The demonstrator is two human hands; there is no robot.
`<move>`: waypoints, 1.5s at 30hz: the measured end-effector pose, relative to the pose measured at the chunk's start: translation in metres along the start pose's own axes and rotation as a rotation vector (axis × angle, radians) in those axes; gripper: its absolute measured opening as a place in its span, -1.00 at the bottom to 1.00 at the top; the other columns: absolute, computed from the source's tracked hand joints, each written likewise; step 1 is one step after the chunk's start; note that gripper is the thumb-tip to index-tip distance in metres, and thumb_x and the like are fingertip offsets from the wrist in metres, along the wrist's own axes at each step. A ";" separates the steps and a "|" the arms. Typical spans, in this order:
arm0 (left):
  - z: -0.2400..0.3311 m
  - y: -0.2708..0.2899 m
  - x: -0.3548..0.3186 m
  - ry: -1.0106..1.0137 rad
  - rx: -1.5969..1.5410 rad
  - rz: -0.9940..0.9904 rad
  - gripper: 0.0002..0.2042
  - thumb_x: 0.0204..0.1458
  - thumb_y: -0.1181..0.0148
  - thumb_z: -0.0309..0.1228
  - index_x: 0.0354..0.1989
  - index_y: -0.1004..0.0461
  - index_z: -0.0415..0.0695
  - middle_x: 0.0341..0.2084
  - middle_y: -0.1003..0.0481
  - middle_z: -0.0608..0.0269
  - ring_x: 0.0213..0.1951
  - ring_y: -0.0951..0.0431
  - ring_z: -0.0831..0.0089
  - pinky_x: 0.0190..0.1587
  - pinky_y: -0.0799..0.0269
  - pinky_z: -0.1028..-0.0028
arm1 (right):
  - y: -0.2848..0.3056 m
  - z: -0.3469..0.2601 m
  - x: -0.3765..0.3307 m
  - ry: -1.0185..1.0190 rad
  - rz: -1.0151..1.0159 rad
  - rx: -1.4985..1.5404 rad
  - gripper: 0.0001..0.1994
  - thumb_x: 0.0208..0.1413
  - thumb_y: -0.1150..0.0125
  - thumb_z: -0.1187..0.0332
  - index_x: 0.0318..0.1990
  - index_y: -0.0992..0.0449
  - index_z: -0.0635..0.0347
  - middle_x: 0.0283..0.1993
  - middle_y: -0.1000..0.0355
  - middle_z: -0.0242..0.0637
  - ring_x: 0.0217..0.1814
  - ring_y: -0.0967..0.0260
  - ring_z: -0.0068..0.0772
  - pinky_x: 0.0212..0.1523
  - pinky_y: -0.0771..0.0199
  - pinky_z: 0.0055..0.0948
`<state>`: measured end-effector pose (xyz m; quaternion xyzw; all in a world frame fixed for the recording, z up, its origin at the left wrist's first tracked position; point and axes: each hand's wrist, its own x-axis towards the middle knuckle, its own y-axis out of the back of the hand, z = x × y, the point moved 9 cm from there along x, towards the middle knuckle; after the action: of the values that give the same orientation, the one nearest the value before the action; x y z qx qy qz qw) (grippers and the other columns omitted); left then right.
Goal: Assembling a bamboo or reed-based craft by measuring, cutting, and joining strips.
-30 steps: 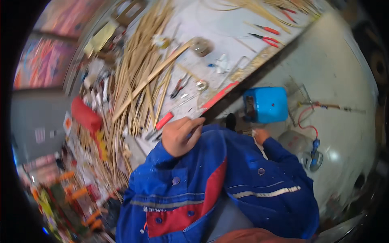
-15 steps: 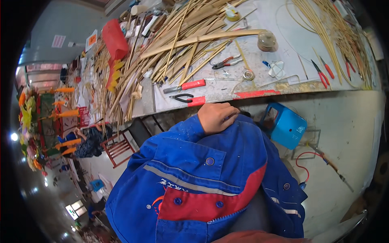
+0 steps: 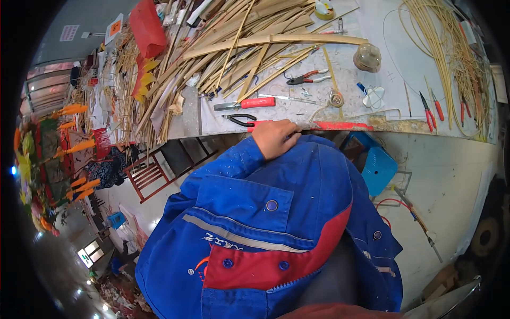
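Observation:
At the near edge of the worktable (image 3: pixel 393 119), my left hand (image 3: pixel 274 139) lies against the front of my blue jacket (image 3: pixel 313 175). Its fingers are bent and close together, and whatever may be under them is hidden. Black-jawed pliers (image 3: pixel 237 119) lie just beyond the hand, which partly covers their red handle end. A red-handled knife (image 3: pixel 257 102) rests a little farther in. Farther to the right are red-handled pliers (image 3: pixel 308 78) and a small round coil (image 3: pixel 336 99). My right hand does not show.
Bamboo strips (image 3: pixel 255 42) are heaped across the table's far left. A lidded jar (image 3: pixel 367 57) stands right of them. Thin canes (image 3: pixel 433 42), red-handled pliers (image 3: pixel 426 109) and a red-handled tool (image 3: pixel 437 106) lie at right. Below are a blue stool (image 3: pixel 378 170) and a wooden chair (image 3: pixel 146 175).
The view has shifted, so the table's contents sit farther right and most lie slightly higher. My left hand stays at the table edge, now nearer the black-jawed pliers and overlapping their handle.

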<state>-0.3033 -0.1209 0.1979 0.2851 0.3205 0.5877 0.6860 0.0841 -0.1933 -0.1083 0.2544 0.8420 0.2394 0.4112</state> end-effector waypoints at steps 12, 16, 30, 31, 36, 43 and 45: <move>-0.121 -0.062 0.035 0.194 0.074 -0.061 -0.79 0.16 -0.31 -0.25 -0.09 -0.62 -0.02 -0.26 -0.60 0.17 -0.20 -0.65 0.14 -0.16 -0.59 0.21 | 0.062 0.010 -0.051 -0.102 0.112 -0.010 -0.66 0.28 -0.19 0.09 0.01 -0.62 0.12 -0.05 -0.62 0.01 -0.04 -0.56 0.21 0.00 -0.55 0.01; -0.122 -0.094 0.078 0.154 0.147 0.004 -0.75 0.11 -0.31 -0.30 -0.04 -0.59 -0.01 -0.16 -0.56 0.15 -0.06 -0.61 0.14 -0.09 -0.58 0.19 | 0.088 0.045 -0.049 -0.106 0.149 -0.043 -0.66 0.27 -0.20 0.09 -0.01 -0.63 0.12 -0.06 -0.62 0.00 -0.06 -0.57 0.22 -0.02 -0.56 0.01; -0.160 -0.185 0.133 0.175 0.394 -0.094 -0.73 -0.01 -0.26 -0.42 -0.08 -0.51 -0.05 -0.19 -0.55 0.13 -0.02 -0.56 0.08 0.01 -0.44 0.07 | 0.320 0.151 -0.053 -0.397 0.190 0.160 -0.61 0.32 -0.27 0.14 0.05 -0.63 0.33 -0.15 -0.67 -0.07 -0.13 -0.64 -0.24 -0.12 -0.60 -0.28; -0.157 -0.177 0.133 0.187 0.436 -0.065 -0.76 0.00 -0.24 -0.41 -0.12 -0.53 -0.04 -0.18 -0.56 0.15 -0.02 -0.57 0.10 0.03 -0.43 0.09 | 0.330 0.157 -0.050 -0.377 0.223 0.180 -0.62 0.31 -0.29 0.15 0.01 -0.64 0.34 -0.20 -0.67 -0.08 -0.18 -0.65 -0.27 -0.17 -0.60 -0.33; -0.145 -0.125 0.121 0.280 0.521 0.038 -0.87 0.06 -0.20 -0.41 -0.21 -0.58 -0.01 -0.22 -0.58 0.16 -0.06 -0.57 0.12 0.01 -0.43 0.11 | 0.342 0.180 -0.036 -0.418 0.189 0.314 -0.65 0.32 -0.28 0.17 -0.02 -0.64 0.34 -0.26 -0.65 -0.14 -0.25 -0.64 -0.39 -0.25 -0.59 -0.44; -0.092 0.000 0.094 0.320 0.412 0.570 -0.89 0.09 -0.28 -0.51 -0.23 -0.60 -0.07 -0.29 -0.60 0.13 -0.16 -0.57 0.07 -0.04 -0.44 0.14 | 0.334 0.143 -0.016 -0.389 0.226 0.501 -0.60 0.33 -0.27 0.10 0.04 -0.62 0.32 -0.19 -0.67 -0.12 -0.21 -0.66 -0.36 -0.17 -0.61 -0.39; -0.035 0.026 0.104 0.145 0.441 0.666 -0.82 0.03 -0.31 -0.56 -0.19 -0.61 -0.06 -0.23 -0.63 0.15 -0.14 -0.60 0.06 0.01 -0.48 0.17 | 0.335 0.114 -0.017 -0.387 0.214 0.537 -0.60 0.34 -0.27 0.11 0.05 -0.62 0.32 -0.19 -0.67 -0.14 -0.21 -0.66 -0.38 -0.18 -0.61 -0.41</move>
<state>-0.3358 -0.0132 0.1845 0.4715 0.3765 0.7134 0.3564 0.2638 0.0713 0.0435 0.4811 0.7498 -0.0018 0.4542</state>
